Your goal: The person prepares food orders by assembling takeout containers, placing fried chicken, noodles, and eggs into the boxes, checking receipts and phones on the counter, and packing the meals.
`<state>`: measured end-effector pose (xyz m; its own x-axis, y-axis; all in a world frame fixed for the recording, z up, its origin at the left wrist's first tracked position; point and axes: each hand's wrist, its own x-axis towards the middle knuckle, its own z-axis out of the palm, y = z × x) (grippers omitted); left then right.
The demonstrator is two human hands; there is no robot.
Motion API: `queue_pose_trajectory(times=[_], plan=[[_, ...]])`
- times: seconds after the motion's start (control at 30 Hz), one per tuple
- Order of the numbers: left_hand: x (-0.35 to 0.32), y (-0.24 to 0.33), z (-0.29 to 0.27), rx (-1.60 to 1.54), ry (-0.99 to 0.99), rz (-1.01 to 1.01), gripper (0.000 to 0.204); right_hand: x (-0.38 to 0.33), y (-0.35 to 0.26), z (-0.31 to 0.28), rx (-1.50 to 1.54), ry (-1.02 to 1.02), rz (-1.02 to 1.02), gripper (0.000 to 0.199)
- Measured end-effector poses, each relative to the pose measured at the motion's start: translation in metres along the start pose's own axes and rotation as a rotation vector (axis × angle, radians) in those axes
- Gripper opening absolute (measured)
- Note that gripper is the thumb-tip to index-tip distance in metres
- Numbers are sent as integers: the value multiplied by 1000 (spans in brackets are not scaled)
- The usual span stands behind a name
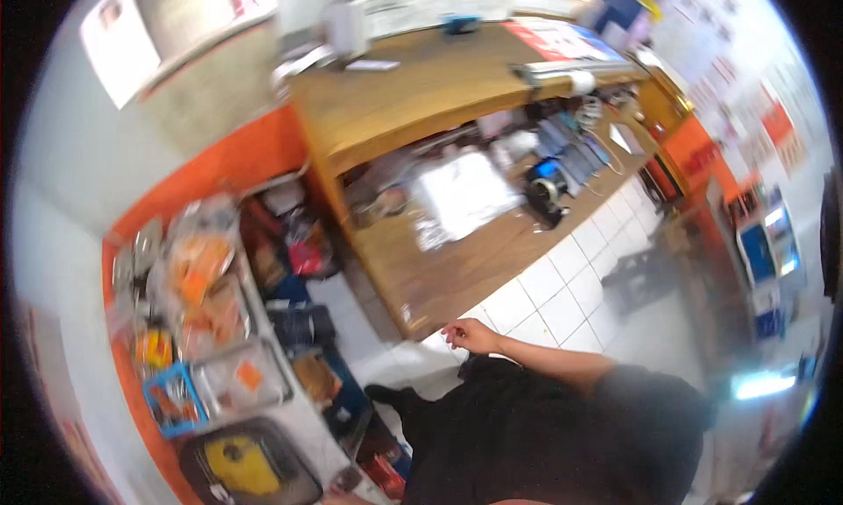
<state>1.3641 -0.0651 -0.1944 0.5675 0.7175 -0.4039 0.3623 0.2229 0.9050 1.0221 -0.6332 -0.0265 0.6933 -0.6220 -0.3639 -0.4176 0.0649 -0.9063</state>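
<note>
1. Filling the middle and far side, the two-level wooden desk (465, 263) looks heavy and stiff, too much, I judge, for one hand to shift.
2. Along the left runs a pale counter (309, 420), crowded with trays and bagged goods; it too seems rigid.
3. At the near left, on that counter, sits the black tray (288, 461), the thing closest to my left hand. I judge it stiff and fairly light, with a smooth rim that could slip under damp fingers. Its opposite rims look like the best hold, kept level.
4. Just beyond it lies a pale shallow tray (215, 393), probably thin; it may flex if pinched at one corner, so I would favour two facing sides.
5. Covering the black tray's middle is a yellow patch (239, 464); blur hides whether it is loose or flat.
6. Left of the pale tray sits a small blue basket (196, 393), likely light plastic, best taken by its rim.
7. My right hand (471, 335) is just beside the desk's near corner, fingers loosely curled, their gap narrow, nothing visible in it.
8. My left hand (346, 498) shows only as a sliver at the near edge; I cannot tell its spread, whether it touches the black tray, or whether it holds anything.
</note>
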Motion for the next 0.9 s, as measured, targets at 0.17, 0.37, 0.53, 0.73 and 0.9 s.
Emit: queue_pose_trajectory(times=[0.17,0.37,0.53,0.73,0.9], plan=[[-180,-20,89,327,-461,532,30,-109,95,-144,228,357,8,17],[-452,-87,188,378,-1111,589,19,-182,116,-258,406,618,182,33],[-585,-131,189,500,-1469,498,16,-185,71,-377,514,683,-41,27],[-575,-175,168,656,-1169,1087,19,-166,26,-515,449,653,-26,26],[-506,-190,98,1977,-1432,1578,26,-92,-3,-624,450,628,-192,25]])
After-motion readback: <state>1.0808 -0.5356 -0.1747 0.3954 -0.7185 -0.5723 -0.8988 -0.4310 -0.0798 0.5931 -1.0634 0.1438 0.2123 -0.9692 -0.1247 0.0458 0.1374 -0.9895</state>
